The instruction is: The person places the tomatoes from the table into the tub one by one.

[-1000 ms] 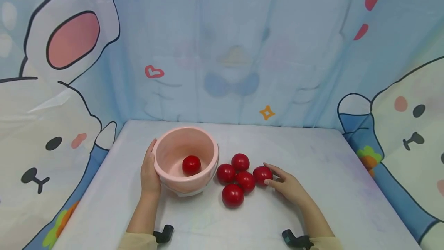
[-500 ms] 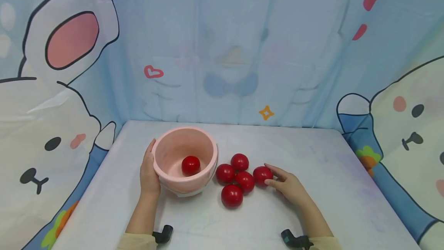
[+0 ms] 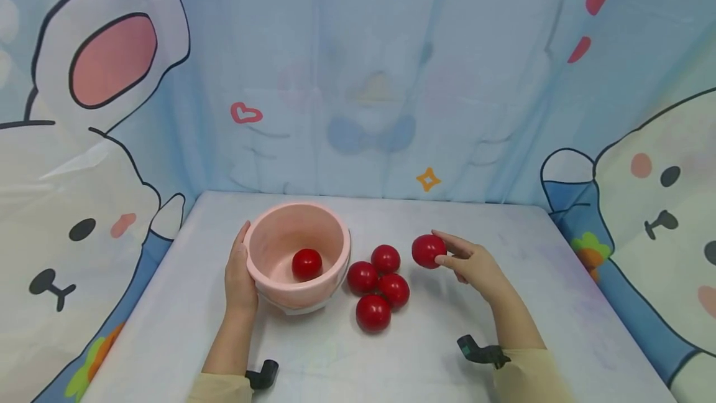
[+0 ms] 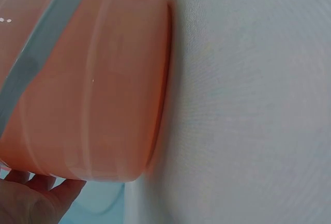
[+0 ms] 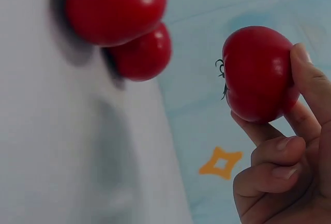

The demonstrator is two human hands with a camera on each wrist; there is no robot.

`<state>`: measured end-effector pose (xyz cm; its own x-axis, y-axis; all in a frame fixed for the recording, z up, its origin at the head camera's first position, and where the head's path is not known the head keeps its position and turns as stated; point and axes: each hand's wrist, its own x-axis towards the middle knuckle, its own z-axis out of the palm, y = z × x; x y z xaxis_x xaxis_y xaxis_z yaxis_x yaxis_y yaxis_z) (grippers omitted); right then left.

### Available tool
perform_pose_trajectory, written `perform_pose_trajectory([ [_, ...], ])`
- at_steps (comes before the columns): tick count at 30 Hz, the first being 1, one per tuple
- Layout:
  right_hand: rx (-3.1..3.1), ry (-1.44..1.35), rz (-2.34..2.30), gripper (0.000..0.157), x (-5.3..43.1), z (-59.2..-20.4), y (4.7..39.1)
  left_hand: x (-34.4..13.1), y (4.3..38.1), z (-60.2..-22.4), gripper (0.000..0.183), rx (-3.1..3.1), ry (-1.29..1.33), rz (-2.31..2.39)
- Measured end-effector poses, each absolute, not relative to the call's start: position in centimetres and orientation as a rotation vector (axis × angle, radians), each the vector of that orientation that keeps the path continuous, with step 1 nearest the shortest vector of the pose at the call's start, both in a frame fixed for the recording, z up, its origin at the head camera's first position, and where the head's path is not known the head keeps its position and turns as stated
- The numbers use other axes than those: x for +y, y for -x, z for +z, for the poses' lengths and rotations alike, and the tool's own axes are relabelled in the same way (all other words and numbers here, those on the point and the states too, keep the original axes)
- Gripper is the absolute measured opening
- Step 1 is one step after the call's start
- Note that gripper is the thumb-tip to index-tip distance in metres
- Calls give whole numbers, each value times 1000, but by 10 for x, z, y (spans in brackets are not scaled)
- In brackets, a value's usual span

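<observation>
My right hand [image 3: 472, 266] pinches a red tomato [image 3: 429, 251] between thumb and fingers, above the table to the right of the loose tomatoes. The right wrist view shows this held tomato [image 5: 258, 74] with its small dark stem leaves facing away from the palm. A pink bucket [image 3: 299, 294] stands at the left of the table, with one tomato [image 3: 307, 264] inside. Along its left outer side lies my left hand [image 3: 240, 278], fingers extended against the wall. In the left wrist view, those fingertips [image 4: 67, 190] touch the bucket's wall [image 4: 114, 89], which a grey band crosses.
Several tomatoes [image 3: 373, 313] sit clustered on the white table [image 3: 313, 359], just right of the bucket. A blue cartoon-print curtain [image 3: 369, 79] hangs behind the table and along both sides.
My right hand has taken the rightmost tomato from beside the cluster and raised it off the table, away from me. The left hand and the bucket have stayed in place.
</observation>
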<state>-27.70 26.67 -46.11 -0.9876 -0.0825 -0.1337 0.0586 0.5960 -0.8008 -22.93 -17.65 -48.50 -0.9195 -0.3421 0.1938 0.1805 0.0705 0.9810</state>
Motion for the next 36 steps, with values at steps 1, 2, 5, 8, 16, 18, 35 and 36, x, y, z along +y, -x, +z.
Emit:
perform_pose_trajectory([
  [1, 2670, 36, -1346, 74, 266, -455, 280, -176, 229, -484, 46, -1982, -162, -1905],
  [2, 2674, 52, -1348, 73, 265, -448, 283, -176, 229, -484, 45, -1983, -163, -1905],
  [5, 2699, 131, -1350, 71, 262, -428, 291, -176, 230, -483, 45, -1998, -169, -1899],
  [8, 2701, 214, -1365, 68, 258, -409, 300, -177, 232, -484, 45, -2006, -185, -1904],
  [16, 2618, 415, -1407, 59, 236, -369, 323, -177, 233, -485, 46, -2028, -196, -1892],
  [18, 2596, 445, -1407, 58, 227, -362, 329, -177, 232, -485, 46, -2020, -187, -1880],
  [35, 2346, 850, -1130, 55, 98, -329, 361, -176, 231, -486, 46, -1997, -147, -1853],
  [36, 2332, 873, -1097, 53, 88, -328, 362, -177, 231, -486, 46, -2004, -154, -1841],
])
